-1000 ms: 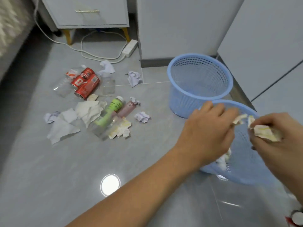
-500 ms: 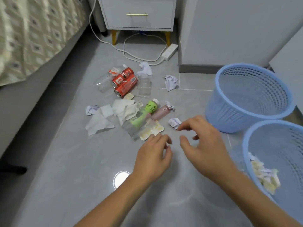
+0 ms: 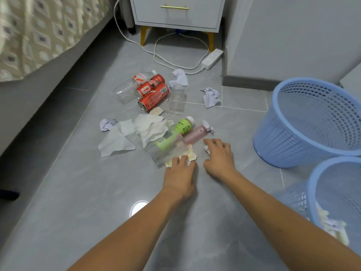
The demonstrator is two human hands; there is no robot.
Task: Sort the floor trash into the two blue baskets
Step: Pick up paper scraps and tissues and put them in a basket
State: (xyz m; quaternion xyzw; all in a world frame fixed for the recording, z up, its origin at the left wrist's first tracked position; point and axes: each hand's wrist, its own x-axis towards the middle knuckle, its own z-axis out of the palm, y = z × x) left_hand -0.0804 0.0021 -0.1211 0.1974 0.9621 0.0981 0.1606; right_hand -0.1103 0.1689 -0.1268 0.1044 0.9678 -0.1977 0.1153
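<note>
Trash lies scattered on the grey floor: two red cans [image 3: 152, 92], a clear bottle [image 3: 176, 97], a green bottle [image 3: 175, 133], a pink bottle [image 3: 195, 133], white tissues [image 3: 150, 128] and crumpled paper balls [image 3: 211, 96]. My left hand [image 3: 179, 173] rests its fingertips on a yellowish crumpled paper [image 3: 190, 154]. My right hand [image 3: 218, 157] is spread over a small paper ball [image 3: 206, 148], beside the pink bottle. The far blue basket [image 3: 277, 114] looks empty. The near blue basket [image 3: 320, 169] at the lower right holds crumpled papers [image 3: 332, 225].
A bed with a patterned cover [image 3: 39, 32] runs along the left. A white nightstand [image 3: 175, 12] stands at the back, with a power strip [image 3: 213, 58] and its looped cord on the floor. A grey wall [image 3: 283, 36] rises behind the baskets.
Both hands left the near basket, where they dropped paper, and reached forward to the floor trash. The view swung left and the hands now touch the nearest papers.
</note>
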